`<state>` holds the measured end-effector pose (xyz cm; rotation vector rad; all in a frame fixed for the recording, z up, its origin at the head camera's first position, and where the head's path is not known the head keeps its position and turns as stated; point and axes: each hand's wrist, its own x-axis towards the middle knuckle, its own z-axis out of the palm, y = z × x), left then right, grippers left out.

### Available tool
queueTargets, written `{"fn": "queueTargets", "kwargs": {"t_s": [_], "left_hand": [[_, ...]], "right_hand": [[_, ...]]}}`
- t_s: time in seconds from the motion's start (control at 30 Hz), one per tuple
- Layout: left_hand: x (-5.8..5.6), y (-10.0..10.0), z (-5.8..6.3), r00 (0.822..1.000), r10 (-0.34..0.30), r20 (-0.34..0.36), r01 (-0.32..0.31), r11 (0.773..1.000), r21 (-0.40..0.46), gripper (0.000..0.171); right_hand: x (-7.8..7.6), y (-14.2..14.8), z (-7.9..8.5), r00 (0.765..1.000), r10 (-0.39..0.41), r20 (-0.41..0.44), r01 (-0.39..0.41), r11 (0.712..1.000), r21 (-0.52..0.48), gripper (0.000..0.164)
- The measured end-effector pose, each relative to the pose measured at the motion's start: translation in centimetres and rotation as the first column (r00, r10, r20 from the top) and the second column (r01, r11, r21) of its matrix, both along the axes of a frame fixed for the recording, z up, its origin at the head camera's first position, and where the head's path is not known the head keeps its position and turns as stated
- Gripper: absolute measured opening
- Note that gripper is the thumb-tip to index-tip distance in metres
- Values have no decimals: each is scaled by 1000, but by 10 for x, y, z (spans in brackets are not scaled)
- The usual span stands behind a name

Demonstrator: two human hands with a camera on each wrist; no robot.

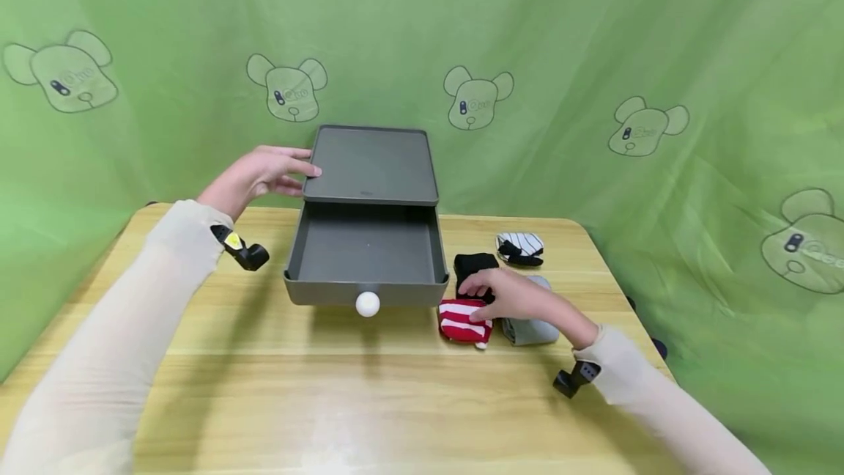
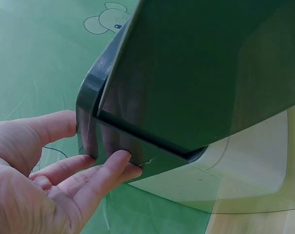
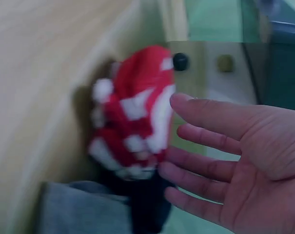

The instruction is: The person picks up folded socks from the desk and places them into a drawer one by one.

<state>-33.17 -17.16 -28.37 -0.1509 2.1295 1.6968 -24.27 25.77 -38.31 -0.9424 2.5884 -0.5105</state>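
A grey box with its drawer (image 1: 369,240) pulled out stands on the table, a round white knob (image 1: 368,304) on the drawer's front. At the box's left side is my left hand (image 1: 270,171), its thumb on the edge of the lid (image 1: 372,163) and its fingers against the side wall. The left wrist view shows those fingers (image 2: 108,168) loosely bent near the box's corner. My right hand (image 1: 511,295) reaches over a red-and-white striped folded sock pair (image 1: 461,325), fingertips right at it. In the right wrist view the striped socks (image 3: 137,112) lie before spread fingers.
Black folded socks (image 1: 471,264) lie behind the striped ones, beside the drawer. Grey folded socks (image 1: 530,332) are partly under my right hand. Farther back are white socks with dark stripes (image 1: 521,246). A green curtain (image 1: 560,42) hangs behind the wooden table (image 1: 409,402).
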Motion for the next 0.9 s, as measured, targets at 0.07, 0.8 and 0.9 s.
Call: {"fn": "queueTargets", "kwargs": {"t_s": [0.07,0.8,0.9], "left_hand": [[0,1,-2,1000,0,0,0,1000,0,77],[-2,1,-4,1000,4,0,-4,1000,25,76],[-2,1,-7,1000,2,-12,-2,1000,20,75]], "right_hand": [[1,-1,-10,1000,-23,-10,23,999,37,44],[6,-13,-29,997,14,71,-20,996,83,21],[2,-9,-28,993,60,98,-64,997,36,21]]}}
